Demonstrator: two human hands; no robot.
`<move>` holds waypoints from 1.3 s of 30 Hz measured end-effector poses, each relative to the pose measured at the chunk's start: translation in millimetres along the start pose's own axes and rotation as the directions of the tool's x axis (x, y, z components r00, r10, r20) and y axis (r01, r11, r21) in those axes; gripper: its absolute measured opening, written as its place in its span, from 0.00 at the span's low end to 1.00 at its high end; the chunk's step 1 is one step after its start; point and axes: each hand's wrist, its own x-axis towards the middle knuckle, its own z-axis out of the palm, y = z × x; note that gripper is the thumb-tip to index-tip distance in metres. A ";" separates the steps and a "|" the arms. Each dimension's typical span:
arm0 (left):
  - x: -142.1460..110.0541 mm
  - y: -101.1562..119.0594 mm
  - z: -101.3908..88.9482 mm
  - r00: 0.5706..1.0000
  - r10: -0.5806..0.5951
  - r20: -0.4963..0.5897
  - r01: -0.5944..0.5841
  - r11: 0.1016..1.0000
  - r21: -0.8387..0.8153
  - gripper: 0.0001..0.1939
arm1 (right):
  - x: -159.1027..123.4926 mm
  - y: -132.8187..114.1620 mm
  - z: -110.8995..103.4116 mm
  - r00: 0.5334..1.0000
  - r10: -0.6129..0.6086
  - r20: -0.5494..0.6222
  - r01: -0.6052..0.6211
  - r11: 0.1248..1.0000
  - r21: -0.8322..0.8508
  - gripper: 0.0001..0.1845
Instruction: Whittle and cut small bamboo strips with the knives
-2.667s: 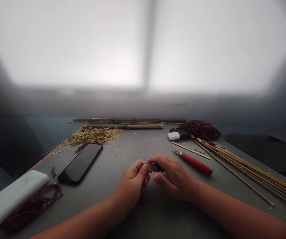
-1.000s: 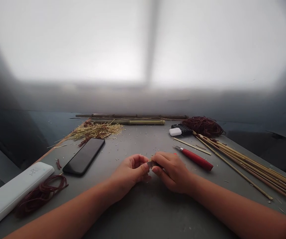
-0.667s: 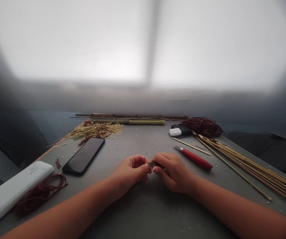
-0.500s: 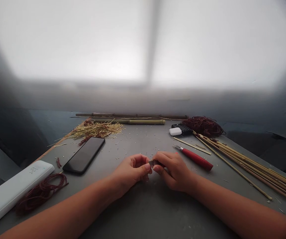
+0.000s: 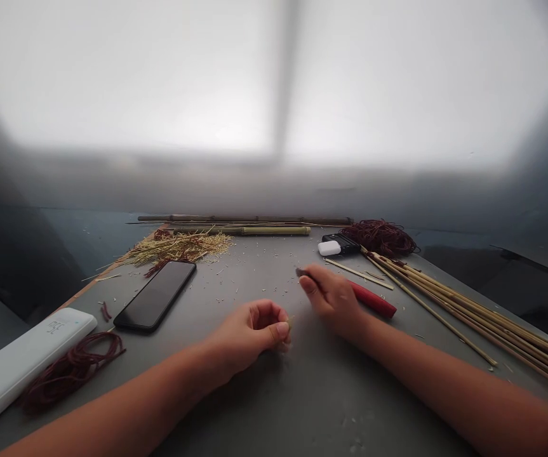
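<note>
My left hand (image 5: 259, 330) is closed in a pinch above the grey table (image 5: 254, 279). A small pale bit shows at its fingertips, too small to name. Slightly farther off and to the right, my right hand (image 5: 333, 295) is closed round a small dark grey, metal-looking piece (image 5: 301, 271), whose end pokes out past the thumb and forefinger. A gap separates the two hands. Just beyond my right hand lies a red-handled tool (image 5: 373, 300), its tip hidden behind that hand.
A phone (image 5: 157, 297), a white power bank (image 5: 30, 362) and a coil of brown cord (image 5: 76, 371) lie left. Straw-like trimmings (image 5: 183, 246) and bamboo poles (image 5: 274, 231) lie at the back. Right are thin bamboo sticks (image 5: 468, 317), tangled brown cord (image 5: 383, 238) and a white case (image 5: 329, 247).
My right hand has moved up and away from my left, taking the dark grey piece with it, and now covers the red tool's tip. My left hand has stayed nearly in place.
</note>
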 end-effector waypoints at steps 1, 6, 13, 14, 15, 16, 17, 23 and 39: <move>-1.5 0.2 0.9 1.000 -0.008 -0.014 0.008 1.000 0.015 0.28 | 0.5 1.5 -1.4 1.000 0.003 -0.002 -0.003 1.000 0.002 0.18; -5.9 -2.0 4.1 0.988 0.051 -0.146 -0.045 0.998 0.047 0.27 | 0.4 -1.0 -2.8 0.994 -0.106 -0.023 0.107 0.991 0.084 0.18; -5.4 -2.5 5.1 0.984 0.093 -0.150 -0.086 0.995 0.051 0.24 | -0.6 -7.7 -4.4 0.984 -0.168 -0.053 0.175 0.972 0.155 0.08; -5.1 -2.5 5.0 0.983 0.099 -0.152 -0.091 0.994 0.060 0.23 | -0.9 -8.1 -4.6 0.985 -0.164 -0.053 0.170 0.973 0.158 0.05; -4.9 -2.4 4.8 0.983 0.103 -0.153 -0.093 0.993 0.068 0.22 | -1.1 -8.3 -4.8 0.985 -0.164 -0.053 0.171 0.972 0.161 0.04; -4.8 -2.4 4.7 0.982 0.106 -0.154 -0.095 0.993 0.075 0.21 | -1.3 -8.4 -4.8 0.984 -0.170 -0.053 0.177 0.971 0.163 0.03; -4.7 -2.3 4.6 0.982 0.109 -0.153 -0.098 0.992 0.080 0.21 | -1.4 -8.5 -4.8 0.983 -0.179 -0.052 0.185 0.969 0.164 0.04; -4.7 -1.8 4.8 0.982 0.105 -0.156 -0.089 0.990 0.107 0.19 | -0.4 -7.2 -4.5 0.970 -0.243 -0.023 0.242 0.949 0.204 0.07; -5.7 5.5 0.3 0.912 0.159 -0.378 -0.237 0.957 -0.170 0.16 | -1.6 -8.8 -5.2 0.985 -0.150 -0.085 0.157 0.983 0.092 0.05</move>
